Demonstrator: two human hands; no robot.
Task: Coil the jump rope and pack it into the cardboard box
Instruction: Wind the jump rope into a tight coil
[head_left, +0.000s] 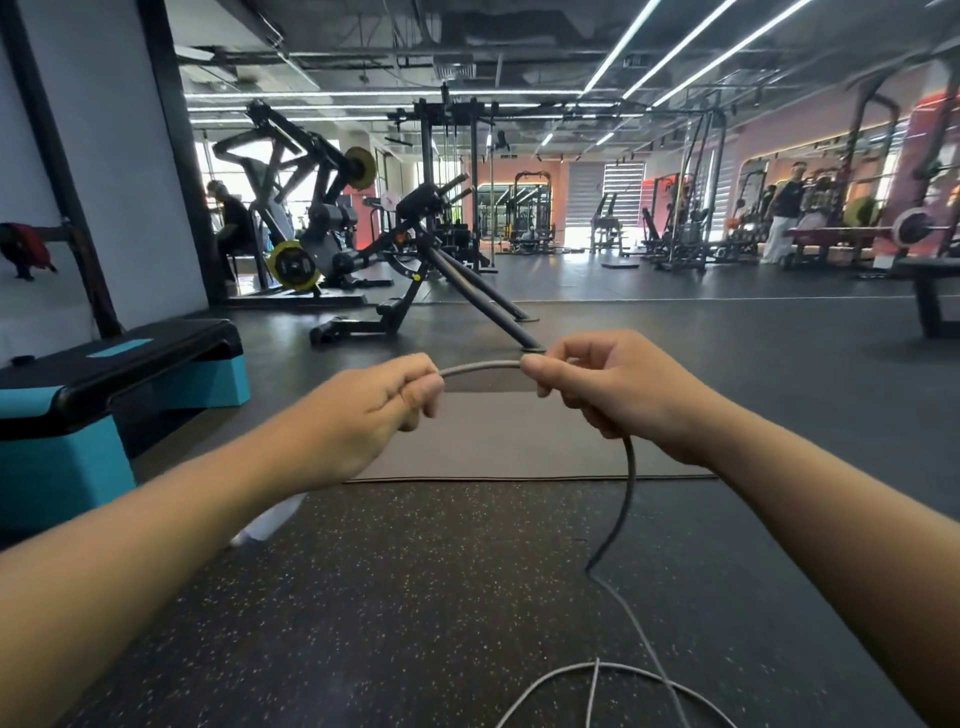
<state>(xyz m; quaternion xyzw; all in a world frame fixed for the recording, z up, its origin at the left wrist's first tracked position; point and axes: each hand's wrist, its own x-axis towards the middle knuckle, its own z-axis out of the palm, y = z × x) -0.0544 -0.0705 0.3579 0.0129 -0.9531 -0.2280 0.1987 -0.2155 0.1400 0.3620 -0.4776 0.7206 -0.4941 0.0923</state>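
Observation:
A grey jump rope (480, 368) spans between my two hands at chest height. My left hand (379, 405) pinches one part of it, and my right hand (608, 384) grips it a short way along. From my right hand the rope hangs down (628, 493) and loops loosely on the speckled black floor (597, 675) near the bottom edge. A white handle-like piece (270, 519) shows under my left forearm, mostly hidden. No cardboard box is in view.
A teal and black step platform (104, 384) stands at the left. A grey mat (509, 436) lies on the floor beyond my hands. Black gym machines (415, 249) and racks fill the back, with people at far left and far right.

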